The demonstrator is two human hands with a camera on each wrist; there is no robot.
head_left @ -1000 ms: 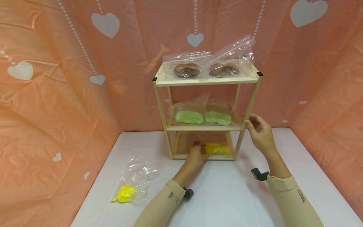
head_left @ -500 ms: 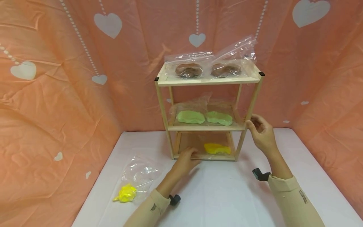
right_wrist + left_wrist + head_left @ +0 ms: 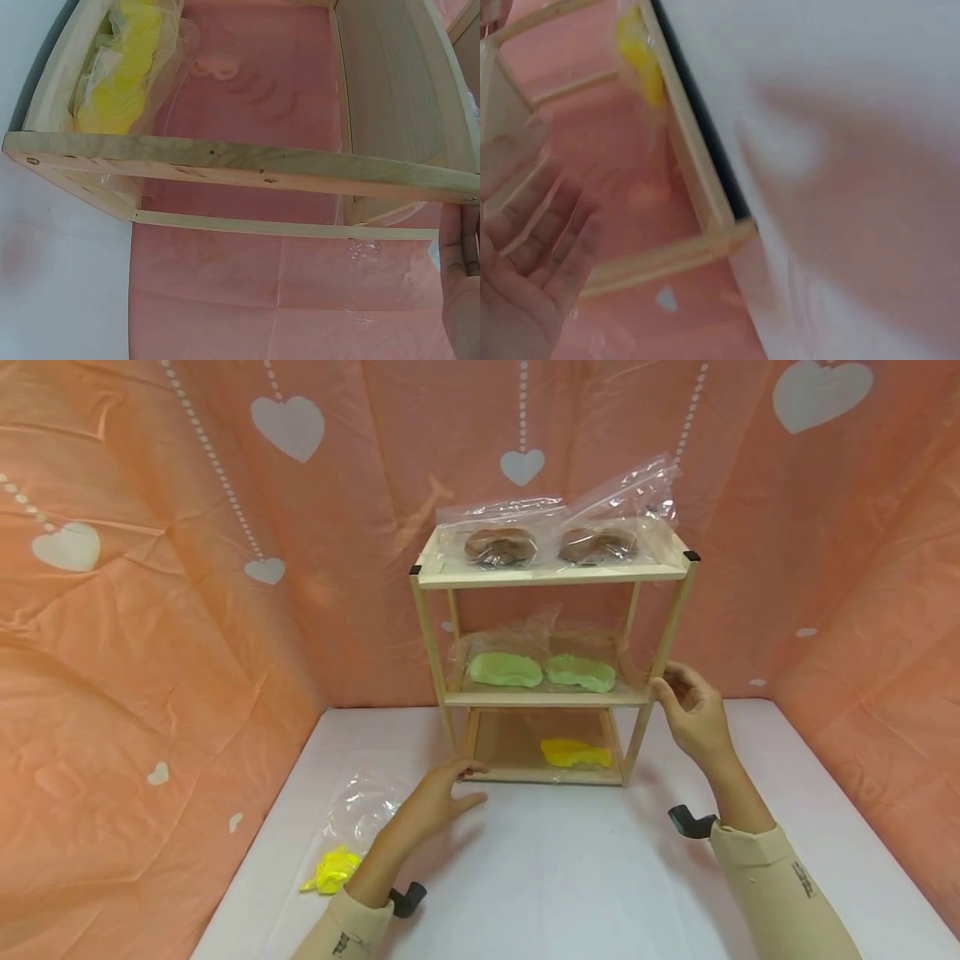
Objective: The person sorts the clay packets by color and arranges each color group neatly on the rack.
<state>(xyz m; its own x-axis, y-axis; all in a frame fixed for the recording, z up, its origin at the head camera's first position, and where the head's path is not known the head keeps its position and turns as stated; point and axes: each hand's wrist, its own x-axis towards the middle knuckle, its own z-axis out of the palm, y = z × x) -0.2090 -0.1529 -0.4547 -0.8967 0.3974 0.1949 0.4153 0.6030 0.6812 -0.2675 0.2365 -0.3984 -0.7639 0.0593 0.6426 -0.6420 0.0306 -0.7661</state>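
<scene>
My left hand point(image 3: 435, 797) hovers over the table just in front of the rack's lower left corner, fingers spread and holding nothing. In the left wrist view its palm and fingers point(image 3: 532, 247) show empty. At the right side, my right hand point(image 3: 696, 718) holds the front post of a three-tier wooden rack point(image 3: 551, 699), thumb in front, at middle-shelf height. A yellow lump in a clear bag point(image 3: 576, 753) lies on the right half of the bottom shelf; the right wrist view shows this bagged yellow lump point(image 3: 124, 67) close up.
Two bagged light-green shapes point(image 3: 506, 669) lie side by side on the middle shelf. Two bagged brown rounds point(image 3: 501, 547) occupy the top. Another yellow lump point(image 3: 333, 870) with a clear bag point(image 3: 363, 806) lies on the white table, left, partly behind my left forearm. Pink cloth point(image 3: 360, 527) hangs around.
My left hand has let go of the bagged yellow lump on the bottom shelf and drawn back left and toward me, fingers opening. The right hand stays at the post.
</scene>
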